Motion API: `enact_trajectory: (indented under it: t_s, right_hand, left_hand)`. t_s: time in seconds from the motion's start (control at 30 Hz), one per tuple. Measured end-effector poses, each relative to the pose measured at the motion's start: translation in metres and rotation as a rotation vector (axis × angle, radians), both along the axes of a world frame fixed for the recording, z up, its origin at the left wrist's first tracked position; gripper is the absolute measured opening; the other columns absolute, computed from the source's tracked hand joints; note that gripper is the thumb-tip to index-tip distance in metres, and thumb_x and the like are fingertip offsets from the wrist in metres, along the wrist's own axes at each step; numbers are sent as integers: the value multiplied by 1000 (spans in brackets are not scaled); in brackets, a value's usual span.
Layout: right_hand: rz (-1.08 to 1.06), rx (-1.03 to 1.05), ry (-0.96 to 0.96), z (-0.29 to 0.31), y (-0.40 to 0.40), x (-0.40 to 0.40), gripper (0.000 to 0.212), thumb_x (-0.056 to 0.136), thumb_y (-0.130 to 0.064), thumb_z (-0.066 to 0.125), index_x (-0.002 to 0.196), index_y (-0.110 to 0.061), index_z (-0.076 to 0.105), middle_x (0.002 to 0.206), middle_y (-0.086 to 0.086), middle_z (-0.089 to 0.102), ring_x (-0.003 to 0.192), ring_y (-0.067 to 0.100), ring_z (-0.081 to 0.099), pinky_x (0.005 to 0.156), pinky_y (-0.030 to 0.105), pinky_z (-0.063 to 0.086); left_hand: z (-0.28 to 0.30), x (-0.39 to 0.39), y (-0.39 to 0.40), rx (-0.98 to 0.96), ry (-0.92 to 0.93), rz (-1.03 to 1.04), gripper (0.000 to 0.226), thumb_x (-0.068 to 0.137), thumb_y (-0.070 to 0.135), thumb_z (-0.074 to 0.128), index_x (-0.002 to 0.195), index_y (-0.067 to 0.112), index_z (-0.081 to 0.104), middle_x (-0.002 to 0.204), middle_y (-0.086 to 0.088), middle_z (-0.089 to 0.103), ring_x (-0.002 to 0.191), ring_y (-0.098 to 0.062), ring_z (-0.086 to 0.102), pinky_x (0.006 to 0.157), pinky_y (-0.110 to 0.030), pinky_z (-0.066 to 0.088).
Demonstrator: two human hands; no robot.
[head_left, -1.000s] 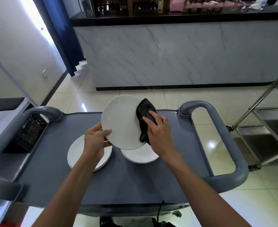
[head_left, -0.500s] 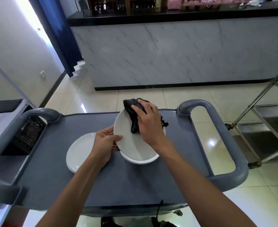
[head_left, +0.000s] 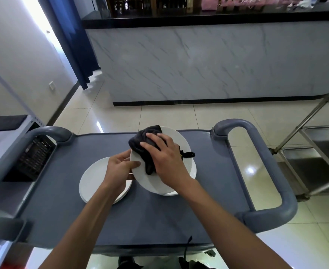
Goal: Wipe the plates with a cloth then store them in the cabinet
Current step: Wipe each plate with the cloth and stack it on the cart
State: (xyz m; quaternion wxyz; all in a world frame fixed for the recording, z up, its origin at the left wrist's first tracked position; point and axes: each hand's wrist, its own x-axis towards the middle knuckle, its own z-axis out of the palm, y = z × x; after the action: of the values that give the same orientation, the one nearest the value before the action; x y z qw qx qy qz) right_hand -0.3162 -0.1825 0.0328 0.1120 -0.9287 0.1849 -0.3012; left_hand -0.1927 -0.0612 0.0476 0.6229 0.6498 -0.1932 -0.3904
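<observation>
Over grey cart (head_left: 62, 191), left hand (head_left: 119, 169) fingers pinching plate (head_left: 146, 183), right hand (head_left: 165, 158) pressing black cloth (head_left: 140, 140)

Both forearms are bare to the frame edge, without sleeves; left hand (head_left: 119, 169) and right hand (head_left: 167, 162) wear no gloves, rings or watch.

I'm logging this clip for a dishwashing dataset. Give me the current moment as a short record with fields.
surface: grey cart top
held plate: white plate, tilted, above another plate
left hand: grips the held plate's left rim
right hand: presses black cloth on the plate's face
plates on cart: one at left, one under the held plate
cabinet: not in view
</observation>
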Motion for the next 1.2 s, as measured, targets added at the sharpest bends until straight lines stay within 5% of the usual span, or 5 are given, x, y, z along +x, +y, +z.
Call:
enact_trajectory:
  t_s: [0.2, 0.33, 0.57, 0.7, 1.2]
  right_hand:
    - [-184, 128, -30, 9, -30, -7, 43, 96, -12, 58, 137, -22, 60, 149, 3, 48, 133, 30, 42, 97, 53, 45]
    - [-231, 313, -89, 5, -46, -15, 48, 92, -19, 69, 139, -23, 59, 149, 2, 47, 133, 24, 39, 113, 39, 38]
    - [-347, 519, -63, 0, -51, -6, 62, 86, -33, 74, 144, -28, 53, 147, 1, 47, 129, 26, 42, 104, 20, 24]
    - [-358, 534, -51, 5, -50, 7, 67, 84, -30, 75, 145, -22, 51, 140, -2, 54, 126, 23, 49, 111, 31, 36]
    - [-448, 827, -116, 19, -56, 24, 79, 67, -30, 86, 137, -41, 51, 118, -16, 65, 102, 2, 61, 63, 1, 44]
  left_hand:
    - [0, 12, 2, -13, 9, 23, 40, 86, -9, 60, 109, 19, 78, 92, -10, 78, 67, -23, 69, 54, -36, 57]
    - [-3, 21, 1, -32, 32, 46, 39, 88, -9, 60, 112, 18, 76, 97, -10, 78, 69, -22, 70, 54, -35, 57]
    - [-13, 44, -2, -58, 79, 60, 42, 88, -7, 60, 115, 22, 75, 99, -7, 78, 73, -24, 70, 57, -35, 57]
    - [-13, 64, -6, -54, 80, 5, 43, 88, -7, 61, 116, 22, 75, 103, -8, 78, 77, -26, 72, 58, -34, 57]
    - [-9, 117, -25, -84, 63, -180, 39, 87, -5, 65, 114, 22, 75, 99, -8, 78, 77, -22, 73, 58, -35, 59]
